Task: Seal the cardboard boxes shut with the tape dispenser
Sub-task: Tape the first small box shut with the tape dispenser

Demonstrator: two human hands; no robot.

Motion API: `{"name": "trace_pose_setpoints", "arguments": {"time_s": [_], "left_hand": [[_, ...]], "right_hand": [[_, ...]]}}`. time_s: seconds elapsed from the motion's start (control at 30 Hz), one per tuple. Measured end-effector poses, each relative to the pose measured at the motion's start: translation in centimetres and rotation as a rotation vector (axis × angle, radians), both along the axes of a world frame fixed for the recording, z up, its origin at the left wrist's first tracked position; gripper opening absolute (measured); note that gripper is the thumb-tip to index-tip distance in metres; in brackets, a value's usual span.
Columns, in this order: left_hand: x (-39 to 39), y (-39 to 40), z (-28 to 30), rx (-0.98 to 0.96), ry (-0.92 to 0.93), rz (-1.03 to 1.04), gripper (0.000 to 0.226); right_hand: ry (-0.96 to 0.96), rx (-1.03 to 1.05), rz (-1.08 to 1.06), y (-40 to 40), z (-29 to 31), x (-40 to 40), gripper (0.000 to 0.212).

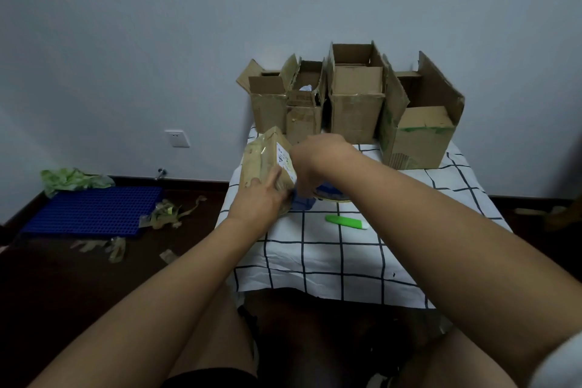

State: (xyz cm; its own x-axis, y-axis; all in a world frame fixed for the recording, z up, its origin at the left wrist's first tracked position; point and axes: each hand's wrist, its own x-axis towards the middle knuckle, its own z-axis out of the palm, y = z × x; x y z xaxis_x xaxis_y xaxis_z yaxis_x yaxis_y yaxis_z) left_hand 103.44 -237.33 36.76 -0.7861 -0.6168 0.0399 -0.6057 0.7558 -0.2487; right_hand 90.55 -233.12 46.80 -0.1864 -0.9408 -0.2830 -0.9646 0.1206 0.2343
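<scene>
Near the middle of the frame, a small taped box (267, 161) stands tilted on the checked tablecloth (330, 261), its white label (285, 158) facing right. The person's left hand (261, 198) grips the box from below and in front, thumb lying up its near face. The right hand (318, 154) reaches in from the right, touching the box at the label edge; its fingers point down and away from the camera, so whether they pinch anything cannot be told. Just below that hand, partly hidden by it, lies the blue tape dispenser (327, 194) with its roll, on the cloth just right of the box. A green utility knife (345, 221) lies lower on the cloth, apart from both hands. Behind, toward the upper centre, four open cardboard boxes (356, 110) stand in a row against the wall, flaps up. At the left of the frame, on the dark floor, lie a blue plastic grid (91, 211) and scraps of used tape (167, 214).
</scene>
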Motion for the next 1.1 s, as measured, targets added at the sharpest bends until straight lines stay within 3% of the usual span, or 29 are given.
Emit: {"name": "trace_pose_setpoints", "arguments": {"time_s": [0.1,0.2,0.27,0.6,0.83,1.1], "left_hand": [[-0.6,0.2,0.1,0.006,0.013,0.017,0.048],[0.2,-0.4,0.2,0.083,0.084,0.048,0.044],[1.5,-1.0,-0.2,0.151,0.130,0.066,0.042],[1.6,-1.0,-2.1,0.046,0.238,0.079,0.070],[-0.1,-0.8,-3.1,-0.013,0.286,0.083,0.070],[-0.5,-0.2,-4.8,0.020,0.361,-0.089,0.065]], "right_hand": [[0.017,-0.014,-0.006,-0.1,-0.2,0.5,0.047],[0.151,-0.014,0.012,0.7,-1.9,0.5,0.037],[0.157,0.010,-0.032,1.3,-3.4,-0.7,0.044],[-0.331,-0.376,-0.304,1.9,-6.8,-6.0,0.072],[-0.478,-0.617,-0.451,3.2,-8.8,-7.4,0.071],[-0.609,-0.778,-0.467,4.5,-9.2,-8.3,0.077]]}}
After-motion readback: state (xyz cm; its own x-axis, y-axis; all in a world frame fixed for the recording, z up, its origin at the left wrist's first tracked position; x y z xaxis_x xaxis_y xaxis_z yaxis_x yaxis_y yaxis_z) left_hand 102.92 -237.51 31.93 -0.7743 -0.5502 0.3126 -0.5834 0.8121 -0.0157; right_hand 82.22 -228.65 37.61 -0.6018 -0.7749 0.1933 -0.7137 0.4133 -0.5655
